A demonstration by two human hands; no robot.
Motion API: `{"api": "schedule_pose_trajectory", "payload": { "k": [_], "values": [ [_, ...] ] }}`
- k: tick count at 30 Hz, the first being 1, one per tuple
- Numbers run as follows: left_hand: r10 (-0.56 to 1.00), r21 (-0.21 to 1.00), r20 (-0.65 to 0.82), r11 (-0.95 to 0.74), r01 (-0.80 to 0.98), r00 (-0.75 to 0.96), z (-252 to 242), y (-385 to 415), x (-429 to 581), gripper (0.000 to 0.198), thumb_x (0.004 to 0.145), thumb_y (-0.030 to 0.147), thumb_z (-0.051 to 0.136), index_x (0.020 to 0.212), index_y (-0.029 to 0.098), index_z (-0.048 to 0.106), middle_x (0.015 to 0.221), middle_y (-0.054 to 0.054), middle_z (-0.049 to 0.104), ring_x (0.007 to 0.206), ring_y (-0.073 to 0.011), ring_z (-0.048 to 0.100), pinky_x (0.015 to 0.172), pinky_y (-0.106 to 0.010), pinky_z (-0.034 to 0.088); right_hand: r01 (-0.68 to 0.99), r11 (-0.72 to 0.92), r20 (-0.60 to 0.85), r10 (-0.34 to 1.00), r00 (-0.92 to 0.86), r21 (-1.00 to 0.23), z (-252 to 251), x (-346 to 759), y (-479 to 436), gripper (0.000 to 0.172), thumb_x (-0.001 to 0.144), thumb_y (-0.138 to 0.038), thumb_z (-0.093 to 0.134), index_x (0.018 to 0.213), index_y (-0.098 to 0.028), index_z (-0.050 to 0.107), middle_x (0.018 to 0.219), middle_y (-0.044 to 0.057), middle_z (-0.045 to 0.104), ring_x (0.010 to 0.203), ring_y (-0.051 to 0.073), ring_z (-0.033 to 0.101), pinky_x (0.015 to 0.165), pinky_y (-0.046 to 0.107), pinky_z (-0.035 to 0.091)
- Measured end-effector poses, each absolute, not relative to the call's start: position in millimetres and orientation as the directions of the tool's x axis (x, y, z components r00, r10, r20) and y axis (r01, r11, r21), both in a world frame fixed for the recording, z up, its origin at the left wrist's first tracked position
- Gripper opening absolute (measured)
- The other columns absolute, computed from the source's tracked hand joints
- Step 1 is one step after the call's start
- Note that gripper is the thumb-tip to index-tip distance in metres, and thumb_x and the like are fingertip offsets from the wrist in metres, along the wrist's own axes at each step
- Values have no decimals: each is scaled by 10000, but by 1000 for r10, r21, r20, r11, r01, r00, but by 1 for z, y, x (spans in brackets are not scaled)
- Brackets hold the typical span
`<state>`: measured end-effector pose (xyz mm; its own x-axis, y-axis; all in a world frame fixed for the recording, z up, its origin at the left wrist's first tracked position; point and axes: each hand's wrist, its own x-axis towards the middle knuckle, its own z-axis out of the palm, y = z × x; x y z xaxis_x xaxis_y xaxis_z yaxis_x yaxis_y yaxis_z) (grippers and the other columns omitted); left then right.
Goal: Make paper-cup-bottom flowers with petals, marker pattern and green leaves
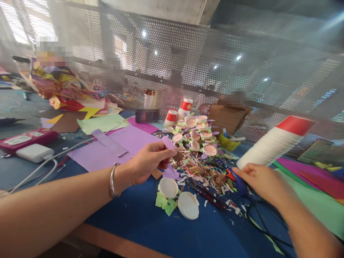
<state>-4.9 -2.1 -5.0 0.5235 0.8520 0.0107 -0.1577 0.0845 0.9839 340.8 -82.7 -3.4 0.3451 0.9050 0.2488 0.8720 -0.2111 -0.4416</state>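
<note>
My left hand (153,157), with a silver bangle at the wrist, pinches a small purple paper strip (167,142) over the table. At the right, my right hand (256,181) is slightly blurred, its fingers curled at a blue glue gun (240,183) with an orange tip and black cable. Beneath my left hand lie two round white discs (188,205), light green paper pieces (165,202) and purple cut pieces (171,172). Beyond them is a pile of round discs with green and purple paper tabs (195,135). A dark, long-handled tool (208,195) rests between my hands.
A leaning stack of paper cups (271,143) stands behind my right hand. Paper scraps (200,168) cover the middle. Purple sheets (131,138) lie left, near a magenta box (28,138) and white charger (34,152) with a cable. Cardboard (228,116) stands against the perforated screen (172,57).
</note>
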Motion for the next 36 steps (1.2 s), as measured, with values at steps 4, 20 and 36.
{"api": "schedule_pose_trajectory", "payload": {
  "k": [4, 20, 36],
  "values": [
    [840, 966, -30, 163, -200, 542, -4, -5, -2, 269, 854, 319, 717, 681, 163, 583, 605, 24, 573, 523, -73, 479, 537, -250, 335, 900, 4, 398, 898, 188, -435, 0, 275, -93, 393, 892, -615, 624, 892, -223, 649, 731, 13, 669, 623, 164, 603, 598, 269, 470],
    [771, 952, -63, 237, -194, 633, -4, -21, 9, 202, 896, 265, 670, 761, 115, 674, 652, -17, 671, 540, -86, 621, 538, -210, 431, 726, 664, 656, 631, -413, -181, -13, 193, -101, 136, 1003, -78, 566, 1047, -201, 606, 943, 41, 653, 893, 171, 655, 816, 319, 533],
    [843, 968, -40, 166, -189, 537, -9, -19, 7, 218, 807, 313, 778, 707, 156, 663, 617, 22, 621, 571, -77, 520, 528, -218, 330, 633, 386, 471, 881, -39, -670, -7, 196, -99, 200, 985, -377, 630, 882, -211, 671, 627, -36, 606, 531, 104, 557, 526, 218, 464]
  ]
}}
